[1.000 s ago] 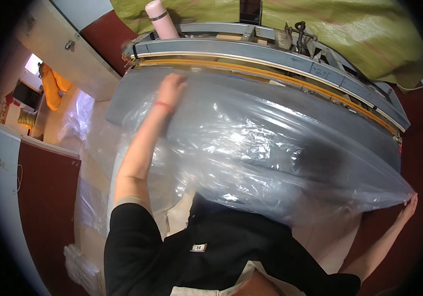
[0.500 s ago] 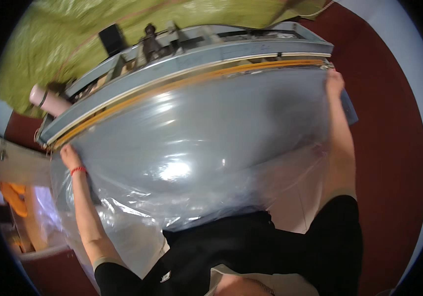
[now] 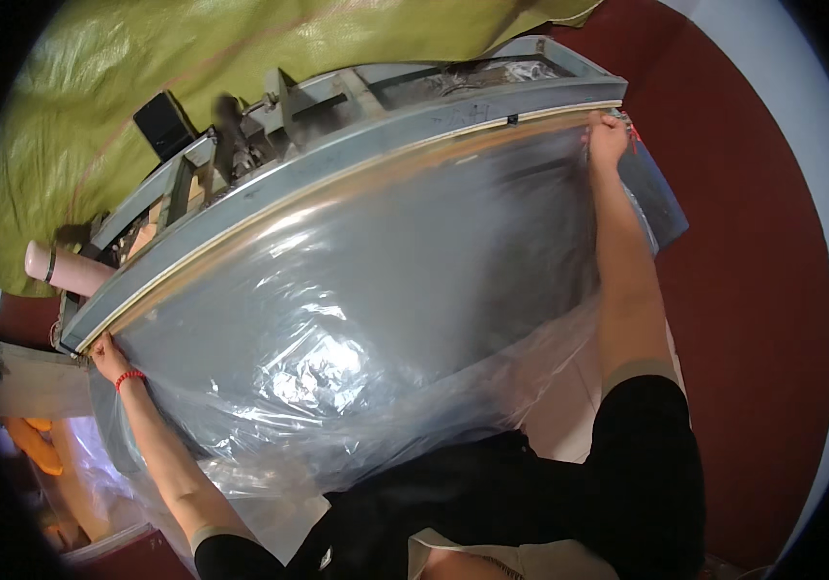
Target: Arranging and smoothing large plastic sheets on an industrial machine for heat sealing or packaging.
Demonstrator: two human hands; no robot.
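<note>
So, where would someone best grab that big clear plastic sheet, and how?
Probably pinch the clear plastic sheet by its far edge, near both ends, from the person's side, where the left hand and right hand are. It looks thin and wrinkles toward the person, so two wide-apart grips should hold that edge straighter along the metal beam.

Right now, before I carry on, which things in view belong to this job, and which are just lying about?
Part of the job:
- clear plastic sheet, held by the left hand and right hand
- metal frame along its far edge

Apparently just lying about:
- pink bottle
- black box behind the frame
- orange bundle, far left
</note>
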